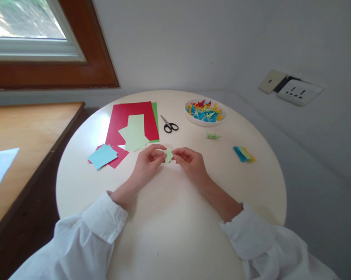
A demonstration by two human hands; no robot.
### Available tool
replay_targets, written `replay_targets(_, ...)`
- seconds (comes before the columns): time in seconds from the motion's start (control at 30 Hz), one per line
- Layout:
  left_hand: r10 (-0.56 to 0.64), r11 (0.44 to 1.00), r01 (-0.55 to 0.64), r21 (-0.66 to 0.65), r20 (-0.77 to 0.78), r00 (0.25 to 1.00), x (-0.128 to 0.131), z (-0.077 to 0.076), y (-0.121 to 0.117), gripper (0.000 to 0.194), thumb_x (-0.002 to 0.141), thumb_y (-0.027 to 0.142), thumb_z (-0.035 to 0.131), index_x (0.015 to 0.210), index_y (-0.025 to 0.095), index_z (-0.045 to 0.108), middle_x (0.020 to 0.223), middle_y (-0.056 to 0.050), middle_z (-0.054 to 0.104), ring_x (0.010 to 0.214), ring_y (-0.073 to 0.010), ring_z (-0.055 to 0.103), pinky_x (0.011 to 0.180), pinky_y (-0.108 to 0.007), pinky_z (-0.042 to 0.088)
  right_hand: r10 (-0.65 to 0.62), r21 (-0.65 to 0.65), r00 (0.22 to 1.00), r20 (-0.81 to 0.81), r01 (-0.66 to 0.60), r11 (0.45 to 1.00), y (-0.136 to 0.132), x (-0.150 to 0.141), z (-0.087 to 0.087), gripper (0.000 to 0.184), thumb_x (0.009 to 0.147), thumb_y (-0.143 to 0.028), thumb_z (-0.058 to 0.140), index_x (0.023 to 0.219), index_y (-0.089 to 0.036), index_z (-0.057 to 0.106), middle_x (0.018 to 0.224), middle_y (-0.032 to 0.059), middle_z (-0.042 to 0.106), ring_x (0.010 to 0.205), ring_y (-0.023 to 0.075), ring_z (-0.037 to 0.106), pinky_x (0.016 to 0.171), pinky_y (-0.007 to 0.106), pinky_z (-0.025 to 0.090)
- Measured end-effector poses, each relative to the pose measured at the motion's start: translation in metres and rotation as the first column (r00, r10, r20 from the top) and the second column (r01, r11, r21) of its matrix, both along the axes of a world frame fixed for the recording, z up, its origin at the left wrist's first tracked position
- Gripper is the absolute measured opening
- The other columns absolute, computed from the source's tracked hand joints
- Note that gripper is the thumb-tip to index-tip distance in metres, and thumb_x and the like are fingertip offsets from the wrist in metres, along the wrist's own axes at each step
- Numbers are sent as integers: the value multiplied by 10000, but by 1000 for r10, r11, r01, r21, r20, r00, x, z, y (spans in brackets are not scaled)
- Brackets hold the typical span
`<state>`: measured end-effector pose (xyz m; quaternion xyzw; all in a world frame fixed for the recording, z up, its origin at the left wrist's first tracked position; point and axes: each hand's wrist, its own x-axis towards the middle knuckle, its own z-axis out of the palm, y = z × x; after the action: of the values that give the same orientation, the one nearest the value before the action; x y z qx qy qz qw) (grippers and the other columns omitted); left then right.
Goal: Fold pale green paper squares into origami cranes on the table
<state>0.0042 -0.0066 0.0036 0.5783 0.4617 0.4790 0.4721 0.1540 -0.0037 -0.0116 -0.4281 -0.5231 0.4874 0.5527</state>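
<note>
Both my hands meet over the middle of a round cream table (169, 233). My left hand (148, 161) and my right hand (189, 160) each pinch an edge of a small folded piece of pale green paper (168, 156), held just above the tabletop. Fingers of both hands are curled and closed on it. White sleeves cover both forearms.
Behind my hands lie red and green sheets (131, 118) with pale green squares (134, 134) on top, a light blue square (103, 155), black scissors (169, 124), a white dish (206, 120) of coloured folded cranes, one green crane (213, 136), and small blue and yellow scraps (244, 154). A wooden desk (26, 136) stands left.
</note>
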Motion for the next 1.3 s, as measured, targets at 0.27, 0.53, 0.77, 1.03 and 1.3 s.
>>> replay_targets(0.27, 18, 999, -17, -35, 9, 1000, 1, 5, 0, 140, 672, 266, 638, 753, 153, 659, 735, -29, 674, 664, -143, 601, 629, -256, 465, -20, -9, 1000, 5, 20, 1000, 0, 0, -1, 156, 629, -297, 689, 742, -190, 684, 705, 17, 697, 631, 136, 616, 632, 288, 521)
replay_targets(0.53, 59, 998, -60, -14, -38, 998, 2, 5, 0, 112, 657, 229, 610, 717, 164, 678, 773, -38, 703, 751, -175, 630, 723, -292, 486, -9, -16, 1000, -5, 9, 1000, 0, 1, 1, 163, 626, -287, 694, 757, -191, 689, 711, 17, 698, 619, 134, 614, 624, 290, 519)
replay_targets(0.77, 44, 999, -45, -6, -17, 999, 1, 5, -1, 120, 679, 215, 607, 765, 160, 669, 804, -34, 697, 744, -155, 626, 701, -268, 483, -12, -23, 1000, -4, 12, 1000, -1, 1, 2, 171, 626, -294, 693, 760, -188, 684, 711, 21, 697, 624, 140, 620, 625, 293, 516)
replay_targets(1.03, 31, 999, -31, -43, 16, 999, 1, 4, -1, 136, 673, 228, 639, 779, 143, 653, 747, -22, 679, 672, -129, 607, 642, -238, 474, -9, -5, 1000, 1, 9, 1000, 0, 2, 2, 167, 639, -277, 683, 771, -176, 683, 693, 17, 687, 599, 124, 606, 588, 271, 501)
replay_targets(1.3, 42, 999, -42, -27, -1, 999, 1, 4, -1, 142, 660, 150, 589, 788, 142, 649, 690, -5, 656, 636, -120, 597, 610, -229, 464, -16, -16, 999, -34, 15, 1000, 1, 2, 0, 170, 615, -252, 699, 767, -175, 690, 705, 13, 695, 607, 119, 611, 609, 264, 509)
